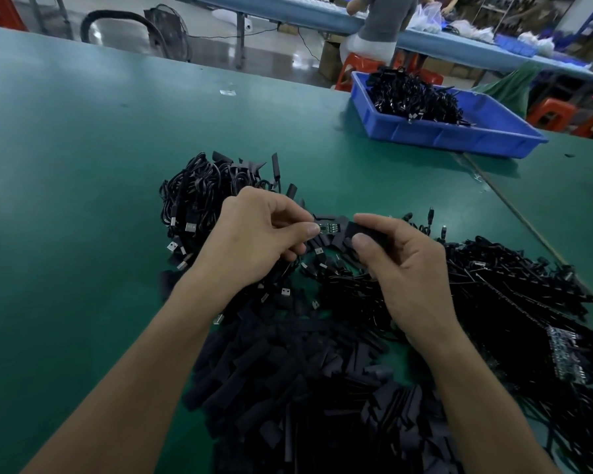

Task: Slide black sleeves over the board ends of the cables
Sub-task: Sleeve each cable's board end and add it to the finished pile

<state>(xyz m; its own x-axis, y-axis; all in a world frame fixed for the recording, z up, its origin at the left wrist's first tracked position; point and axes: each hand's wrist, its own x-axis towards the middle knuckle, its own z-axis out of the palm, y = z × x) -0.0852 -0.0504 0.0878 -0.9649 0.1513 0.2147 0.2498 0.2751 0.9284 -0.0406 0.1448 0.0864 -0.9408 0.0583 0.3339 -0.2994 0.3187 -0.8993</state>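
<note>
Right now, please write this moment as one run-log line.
left hand: pinches small dark circuit board | right hand: holds flat black sleeve | state: sleeve mouth at board end, board mostly uncovered

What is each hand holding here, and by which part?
The left hand pinches a cable's small circuit board by its left end. The right hand pinches a black sleeve between thumb and forefinger, leaving the end nearest the board free.

L hand (254, 234), R hand (408, 268): bare, nails short; forearms (134, 388) bare.
</note>
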